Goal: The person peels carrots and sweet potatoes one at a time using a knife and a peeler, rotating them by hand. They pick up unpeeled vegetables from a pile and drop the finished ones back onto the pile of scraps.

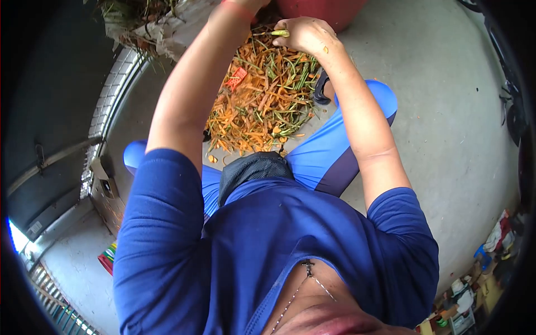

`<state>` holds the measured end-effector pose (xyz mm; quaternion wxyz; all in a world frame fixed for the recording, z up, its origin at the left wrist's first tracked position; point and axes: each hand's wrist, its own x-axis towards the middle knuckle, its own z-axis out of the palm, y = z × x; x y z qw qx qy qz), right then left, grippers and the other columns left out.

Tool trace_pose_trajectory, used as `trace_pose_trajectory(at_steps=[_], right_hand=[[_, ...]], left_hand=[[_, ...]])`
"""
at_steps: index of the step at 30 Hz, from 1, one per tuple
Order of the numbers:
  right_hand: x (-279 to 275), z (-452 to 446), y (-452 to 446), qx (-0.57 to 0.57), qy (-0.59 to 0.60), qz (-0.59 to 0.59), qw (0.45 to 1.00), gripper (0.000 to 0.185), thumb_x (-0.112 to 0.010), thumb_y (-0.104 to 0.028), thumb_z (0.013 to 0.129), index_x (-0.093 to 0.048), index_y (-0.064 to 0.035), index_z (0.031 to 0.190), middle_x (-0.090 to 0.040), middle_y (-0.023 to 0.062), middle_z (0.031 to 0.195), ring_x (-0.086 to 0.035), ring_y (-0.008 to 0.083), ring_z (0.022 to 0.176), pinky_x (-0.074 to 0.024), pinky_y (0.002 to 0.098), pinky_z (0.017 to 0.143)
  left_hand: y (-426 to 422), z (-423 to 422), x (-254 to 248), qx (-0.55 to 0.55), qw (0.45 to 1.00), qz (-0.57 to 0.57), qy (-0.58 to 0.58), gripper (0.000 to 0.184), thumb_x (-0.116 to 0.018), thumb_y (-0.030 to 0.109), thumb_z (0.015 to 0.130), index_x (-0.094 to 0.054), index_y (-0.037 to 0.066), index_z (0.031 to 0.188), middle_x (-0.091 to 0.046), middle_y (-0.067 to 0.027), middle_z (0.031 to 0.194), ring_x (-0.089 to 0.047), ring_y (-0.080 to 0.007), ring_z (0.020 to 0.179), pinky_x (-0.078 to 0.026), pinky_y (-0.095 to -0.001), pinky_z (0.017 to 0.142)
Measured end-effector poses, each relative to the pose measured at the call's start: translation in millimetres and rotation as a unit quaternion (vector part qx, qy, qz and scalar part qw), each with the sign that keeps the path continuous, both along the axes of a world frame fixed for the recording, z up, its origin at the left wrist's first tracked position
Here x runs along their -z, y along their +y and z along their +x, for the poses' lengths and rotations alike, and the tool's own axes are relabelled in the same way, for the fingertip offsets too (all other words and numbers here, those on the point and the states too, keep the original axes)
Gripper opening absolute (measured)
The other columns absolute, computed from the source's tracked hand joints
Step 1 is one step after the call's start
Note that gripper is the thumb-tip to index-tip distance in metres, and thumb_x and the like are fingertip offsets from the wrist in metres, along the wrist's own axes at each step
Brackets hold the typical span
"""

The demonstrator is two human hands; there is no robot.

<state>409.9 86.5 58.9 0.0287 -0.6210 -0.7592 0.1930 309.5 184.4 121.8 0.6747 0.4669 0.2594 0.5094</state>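
I've got smooth grey floor (435,117) from 1 to 4 o'clock, lightly specked. Dark panel (50,84) at 10, pale bar (61,157) crossing it at 9, white gridded strip (110,92) down its inner edge. Blue-white glare (18,239) between 8 and 9, slatted grille (56,304) at 8. Mixed clutter (474,290) at 4. Dark shapes (512,114) near 3, I can't identify.
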Motion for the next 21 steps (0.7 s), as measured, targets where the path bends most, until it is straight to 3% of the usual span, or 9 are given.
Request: trace_pose_trajectory(at_steps=[2, 6, 8, 10, 13, 15, 17, 18, 21], right_hand=[[24, -10, 14, -0.033, -0.067, -0.028, 0.997, 0.039, -0.067, -0.039, 0.085, -0.065, -0.017, 0.117, -0.069, 0.0123, 0.103, -0.066, 0.0279, 0.098, -0.0509, 0.0399, 0.084], [122, -54, 36, -0.065, 0.014, -0.06, 0.996, 0.046, -0.07, -0.039, 0.083, -0.067, -0.0027, 0.112, -0.07, 0.0181, 0.094, -0.068, 0.0291, 0.09, -0.052, 0.0393, 0.08], [161, -82, 35, -0.052, 0.056, -0.132, 0.988, 0.057, -0.071, -0.048, 0.081, -0.067, -0.0012, 0.113, -0.068, 0.0188, 0.085, -0.066, 0.0286, 0.077, -0.0513, 0.0395, 0.074], [221, -111, 42, -0.011, 0.063, -0.16, 0.985, 0.059, -0.072, -0.053, 0.079, -0.069, 0.001, 0.104, -0.065, 0.0166, 0.079, -0.063, 0.0264, 0.069, -0.0498, 0.0408, 0.069], [238, -159, 36, 0.098, 0.067, -0.235, 0.965, 0.058, -0.069, -0.053, 0.082, -0.065, 0.0016, 0.101, -0.063, 0.0149, 0.08, -0.063, 0.0268, 0.074, -0.0496, 0.0426, 0.072], [258, -186, 30, 0.146, 0.057, -0.208, 0.966, 0.055, -0.068, -0.051, 0.084, -0.064, 0.0009, 0.103, -0.065, 0.0159, 0.087, -0.064, 0.0282, 0.081, -0.0506, 0.0419, 0.076], [297, -201, 25, 0.197, 0.094, -0.102, 0.971, 0.049, -0.067, -0.047, 0.086, -0.065, 0.001, 0.091, -0.064, 0.0152, 0.084, -0.063, 0.0294, 0.08, -0.0508, 0.0421, 0.075], [276, -208, 28, 0.196, 0.062, -0.169, 0.964, 0.056, -0.068, -0.048, 0.085, -0.062, -0.0012, 0.115, -0.066, 0.0168, 0.104, -0.064, 0.0318, 0.095, -0.0521, 0.0422, 0.084], [268, -217, 39, 0.159, 0.016, -0.231, 0.96, 0.064, -0.071, -0.05, 0.081, -0.059, -0.0033, 0.124, -0.065, 0.0193, 0.111, -0.064, 0.0332, 0.099, -0.0509, 0.0435, 0.087]], left_hand=[[-5, -61, 68, 0.043, 0.996, -0.047, -0.06, 0.035, -0.053, 0.004, 0.094, -0.051, 0.0, 0.129, -0.063, -0.009, 0.106, -0.064, -0.0184, 0.094, -0.053, -0.029, 0.08], [-90, -189, 163, -0.149, 0.958, -0.086, 0.23, 0.033, -0.056, 0.018, 0.096, -0.058, -0.002, 0.122, -0.063, -0.0109, 0.113, -0.064, -0.0151, 0.092, -0.052, -0.0274, 0.077], [-125, -246, 237, -0.216, 0.9, -0.221, 0.308, 0.032, -0.049, 0.012, 0.096, -0.057, -0.002, 0.124, -0.062, -0.0031, 0.088, -0.054, -0.0088, 0.069, -0.044, -0.0229, 0.059], [-169, -290, 307, -0.198, 0.859, -0.308, 0.359, 0.016, -0.045, 0.012, 0.095, -0.058, 0.002, 0.092, -0.053, -0.0016, 0.071, -0.045, -0.01, 0.054, -0.035, -0.0242, 0.05], [-241, -276, 341, -0.265, 0.811, -0.449, 0.266, 0.017, -0.052, 0.018, 0.088, -0.06, 0.005, 0.081, -0.052, -0.0033, 0.063, -0.049, -0.0151, 0.052, -0.037, -0.03, 0.048], [-275, -284, 429, -0.16, 0.769, -0.333, 0.521, 0.033, -0.05, 0.012, 0.082, -0.065, -0.003, 0.106, -0.063, -0.0104, 0.073, -0.062, -0.021, 0.067, -0.05, -0.0358, 0.059], [-273, -262, 362, -0.112, 0.736, -0.34, 0.575, 0.043, -0.055, 0.014, 0.08, -0.06, -0.003, 0.118, -0.061, -0.0222, 0.103, -0.059, -0.0355, 0.1, -0.048, -0.0427, 0.088], [-267, -256, 348, -0.105, 0.702, -0.308, 0.633, 0.048, -0.058, 0.017, 0.079, -0.058, -0.002, 0.122, -0.056, -0.0285, 0.121, -0.053, -0.0418, 0.117, -0.044, -0.0445, 0.098], [-250, -245, 339, -0.132, 0.711, -0.266, 0.637, 0.059, -0.059, 0.021, 0.084, -0.044, -0.003, 0.135, -0.037, -0.0271, 0.14, -0.037, -0.041, 0.132, -0.035, -0.0445, 0.108]])
